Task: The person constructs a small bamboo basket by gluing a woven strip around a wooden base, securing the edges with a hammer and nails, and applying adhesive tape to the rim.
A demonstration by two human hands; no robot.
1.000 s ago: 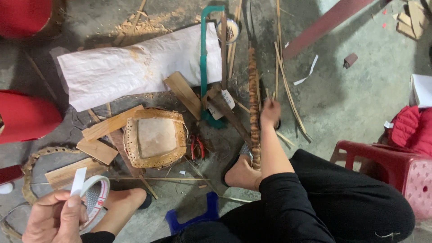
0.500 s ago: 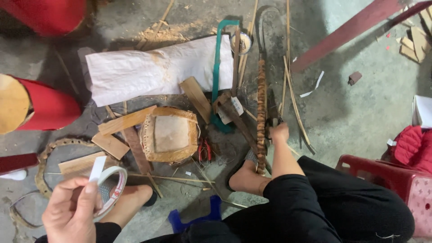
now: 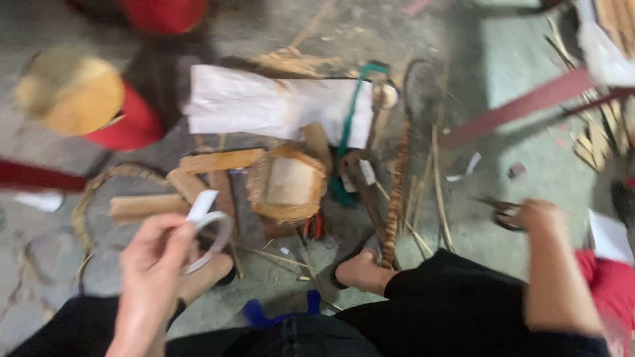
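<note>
Tape ring pinched in my left hand, dark tool in my right.

My left hand (image 3: 153, 258) pinches a whitish ring of tape (image 3: 210, 239) between thumb and fingers, a loose white tab sticking up from it, held above the floor just left of the small woven basket (image 3: 286, 185). My right hand (image 3: 539, 218) is out to the right, over the grey floor, fingers closed around what I take to be a pair of dark scissors (image 3: 497, 210); the blur keeps me from being sure. A white sheet (image 3: 264, 109) lies beyond the basket, wooden blocks (image 3: 218, 160) beside it.
</note>
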